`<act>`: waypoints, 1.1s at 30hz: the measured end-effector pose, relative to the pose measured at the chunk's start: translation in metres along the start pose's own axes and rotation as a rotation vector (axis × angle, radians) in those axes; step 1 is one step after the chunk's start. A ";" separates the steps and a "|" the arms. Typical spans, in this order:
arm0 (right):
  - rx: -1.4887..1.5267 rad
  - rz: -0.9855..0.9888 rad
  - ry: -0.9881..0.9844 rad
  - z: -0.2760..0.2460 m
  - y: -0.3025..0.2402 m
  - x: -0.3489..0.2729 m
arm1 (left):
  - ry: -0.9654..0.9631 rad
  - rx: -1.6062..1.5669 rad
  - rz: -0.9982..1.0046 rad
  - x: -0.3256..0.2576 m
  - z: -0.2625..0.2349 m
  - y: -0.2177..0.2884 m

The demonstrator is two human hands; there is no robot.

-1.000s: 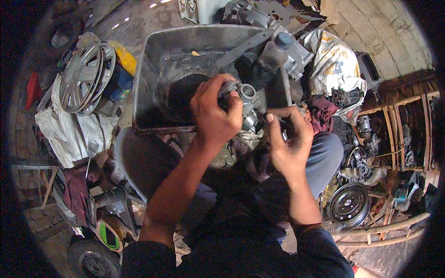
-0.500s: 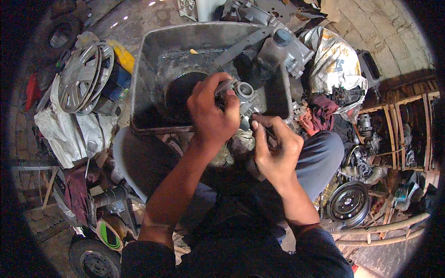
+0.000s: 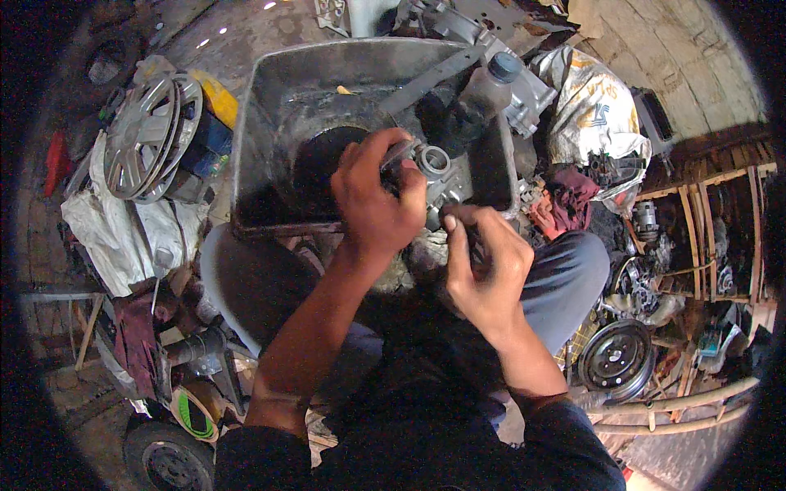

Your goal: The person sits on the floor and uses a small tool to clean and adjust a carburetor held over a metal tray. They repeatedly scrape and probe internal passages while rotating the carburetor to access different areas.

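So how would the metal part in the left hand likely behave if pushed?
The metal part looks rigid and probably heavy for its size, judging by its grey, cast look. With its irregular outline and protruding round collar, it would likely tip or catch rather than roll.

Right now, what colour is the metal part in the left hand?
The metal part is silvery grey, clearest in the head view.

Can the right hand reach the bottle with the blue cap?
Probably yes: the plastic bottle is uncovered at the right side of the gray tub, with nothing seen blocking the right hand.
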State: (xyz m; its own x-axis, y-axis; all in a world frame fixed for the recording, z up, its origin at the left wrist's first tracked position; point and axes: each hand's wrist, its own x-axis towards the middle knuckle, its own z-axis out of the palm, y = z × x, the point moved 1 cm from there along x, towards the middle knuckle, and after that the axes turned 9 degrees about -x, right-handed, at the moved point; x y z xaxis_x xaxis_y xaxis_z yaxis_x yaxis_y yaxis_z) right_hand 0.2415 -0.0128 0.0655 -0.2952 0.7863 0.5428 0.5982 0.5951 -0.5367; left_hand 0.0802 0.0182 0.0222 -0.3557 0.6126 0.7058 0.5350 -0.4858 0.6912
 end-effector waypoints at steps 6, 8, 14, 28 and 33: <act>0.015 0.105 0.019 0.000 0.005 0.002 | -0.010 -0.012 0.014 0.002 0.001 0.003; 0.036 0.082 -0.017 -0.001 0.006 0.002 | -0.026 -0.007 -0.008 0.003 -0.001 0.003; 0.040 0.075 0.024 0.003 -0.001 0.002 | -0.001 0.044 0.011 0.002 0.001 0.004; 0.121 0.249 0.082 -0.006 0.004 0.003 | -0.006 -0.009 -0.040 0.002 -0.001 0.004; 0.049 0.101 0.067 -0.009 0.011 0.008 | -0.006 -0.007 -0.040 0.001 0.000 0.003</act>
State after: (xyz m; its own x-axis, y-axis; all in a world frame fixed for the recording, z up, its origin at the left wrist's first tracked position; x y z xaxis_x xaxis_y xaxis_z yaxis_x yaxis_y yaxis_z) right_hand 0.2528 -0.0014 0.0696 -0.1838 0.8307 0.5255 0.5851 0.5220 -0.6207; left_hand 0.0810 0.0172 0.0249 -0.3723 0.6351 0.6768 0.5155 -0.4650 0.7198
